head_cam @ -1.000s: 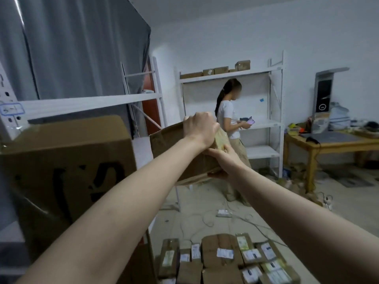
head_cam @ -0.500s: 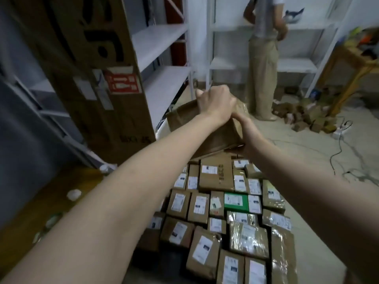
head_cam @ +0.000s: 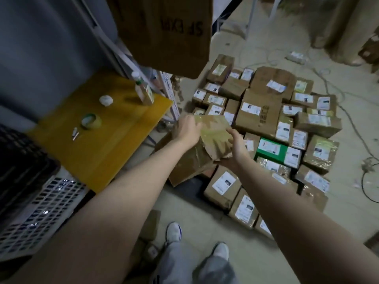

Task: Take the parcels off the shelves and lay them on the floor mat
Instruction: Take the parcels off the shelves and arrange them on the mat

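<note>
I hold a brown cardboard parcel point(head_cam: 207, 144) wrapped in yellowish tape low over the left edge of the parcel pile. My left hand point(head_cam: 187, 130) grips its top left edge from above. My right hand point(head_cam: 235, 145) grips its right side, with the fingers curled under it. Several labelled parcels point(head_cam: 262, 111) lie packed together on the floor, among them a green box point(head_cam: 268, 149). The mat under them is mostly hidden; a dark strip point(head_cam: 190, 187) shows at the near left.
A large brown box point(head_cam: 170, 33) hangs over the shelf edge at the top. A yellow board point(head_cam: 110, 136) at left carries a bottle point(head_cam: 143, 91), a tape roll point(head_cam: 91, 120) and a small white cap. A slotted crate point(head_cam: 41, 210) stands at lower left. Cables point(head_cam: 348, 111) trail at right. My feet point(head_cam: 174, 232) stand below.
My view has tipped from the room and shelves down to the floor. Both hands have carried the parcel down from shelf height to just above the pile.
</note>
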